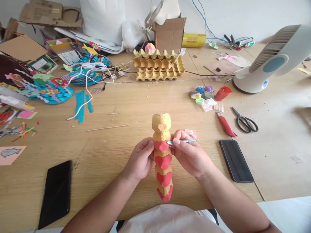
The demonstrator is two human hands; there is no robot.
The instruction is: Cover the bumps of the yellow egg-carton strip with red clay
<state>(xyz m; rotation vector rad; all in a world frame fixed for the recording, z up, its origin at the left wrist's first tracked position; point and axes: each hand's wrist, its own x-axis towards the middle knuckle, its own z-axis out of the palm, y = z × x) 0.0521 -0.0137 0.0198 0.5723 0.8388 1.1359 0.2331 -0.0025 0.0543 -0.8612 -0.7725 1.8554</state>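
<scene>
In the middle of the head view I hold a strip cut from a yellow egg carton, its bumps running toward me. Several of the bumps carry red clay patches. My left hand grips the strip from its left side, thumb beside the topmost red patch. Between the thumb and fingers of my right hand is a thin blue modelling tool. The tool's tip touches the right edge of that topmost patch. Some of my right fingers are hidden behind the strip.
Two phones, one at left and another at right, flank my arms. Beyond the right one lie scissors, a red cutter, clay packets and a red cup. A white fan and egg cartons stand farther back.
</scene>
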